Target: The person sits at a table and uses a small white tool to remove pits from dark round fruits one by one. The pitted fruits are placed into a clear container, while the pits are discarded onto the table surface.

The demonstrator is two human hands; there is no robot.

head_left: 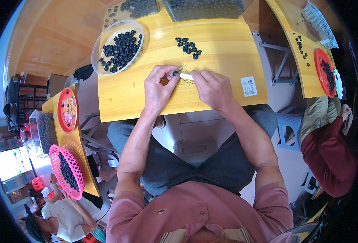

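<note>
Over the near part of a yellow wooden table point(223, 44), my left hand point(158, 88) pinches one small dark ball point(175, 73), which looks like a berry or bead, between thumb and fingers. My right hand point(214, 90) is closed round a small tool with a white shaft point(186, 76), its tip at the ball. Brown crumbs point(181, 84) lie beneath. Beyond my hands is a loose group of similar balls point(188, 51). To the left, a clear round tub point(143, 38) holds many more.
Clear boxes point(203, 12) with dark balls stand along the far edge. A white label point(249, 86) is stuck at the right. Side tables carry a pink basket point(80, 178), a red tray point(61, 111) and a red plate point(319, 73). A blue-grey stool point(289, 125) and other people are nearby.
</note>
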